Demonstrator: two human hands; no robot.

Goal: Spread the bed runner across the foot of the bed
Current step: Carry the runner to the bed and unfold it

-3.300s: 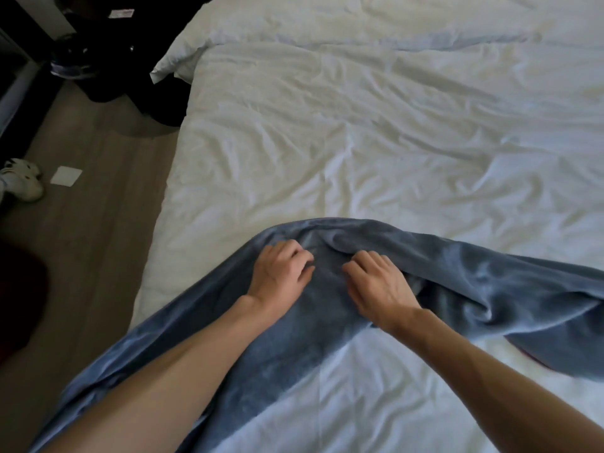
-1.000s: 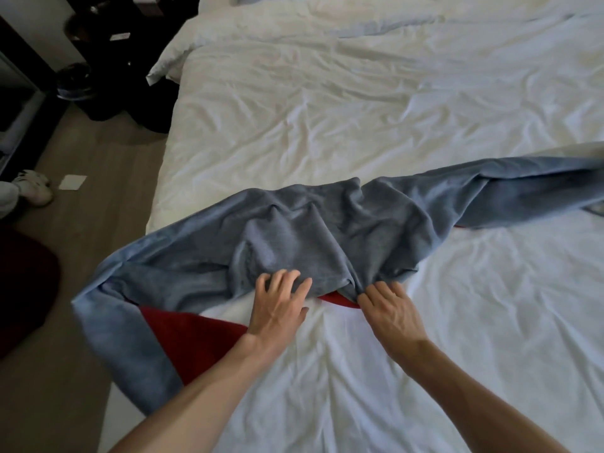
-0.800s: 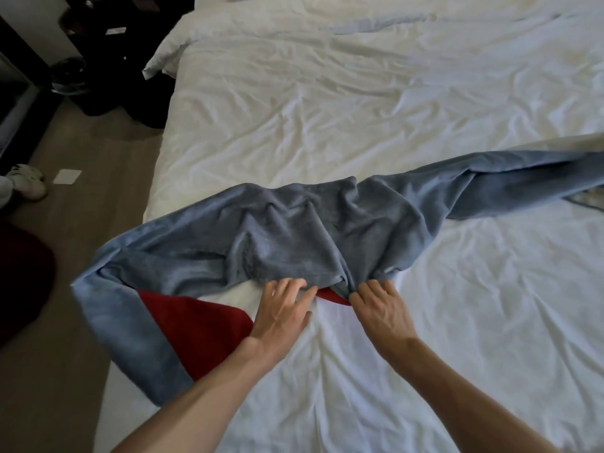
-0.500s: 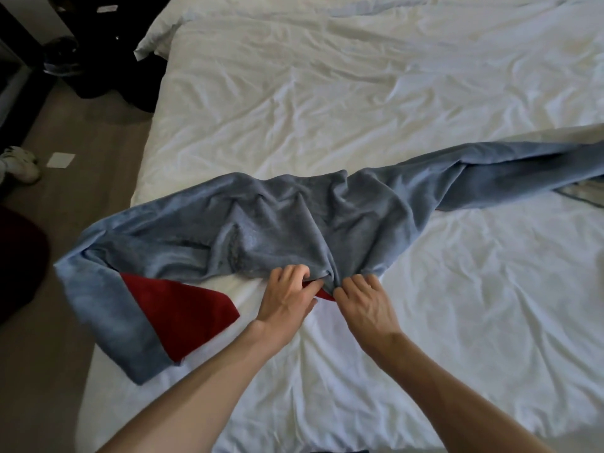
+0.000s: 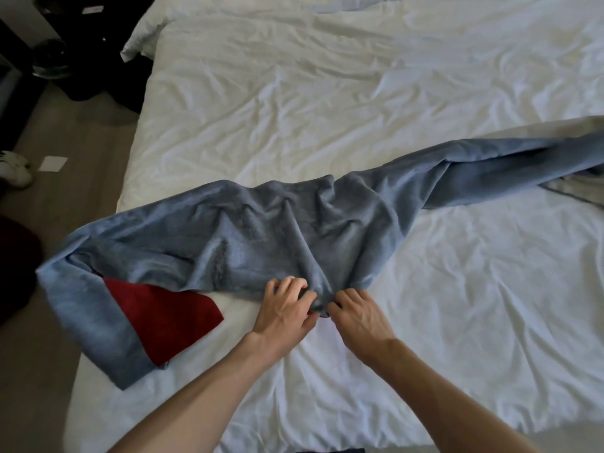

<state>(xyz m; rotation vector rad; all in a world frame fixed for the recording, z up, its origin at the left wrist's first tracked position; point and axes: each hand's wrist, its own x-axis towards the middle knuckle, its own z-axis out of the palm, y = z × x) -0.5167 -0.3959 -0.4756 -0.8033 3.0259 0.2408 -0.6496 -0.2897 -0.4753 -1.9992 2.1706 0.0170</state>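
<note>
The blue bed runner (image 5: 261,230) lies bunched and twisted across the white bed (image 5: 327,93), running from the left edge to the right edge of view. Its red underside (image 5: 163,312) shows at the folded left end, which hangs over the bed's side. My left hand (image 5: 284,308) and my right hand (image 5: 356,315) sit close together at the runner's near edge in the middle. Both pinch the gathered blue fabric there, fingers curled into the fold. A small strip of red shows between my two hands.
Wood floor (image 5: 49,322) lies left of the bed, with a white shoe (image 5: 13,168), a white card (image 5: 52,163) and dark bags (image 5: 81,60) by the wall. A pillow corner (image 5: 140,44) hangs off the bed's far left. A dark red object (image 5: 16,256) sits at the left edge.
The runner was thrown out across the bed and its left end flipped, showing red. My hands moved to its near edge, drew closer together and curled onto the fabric.
</note>
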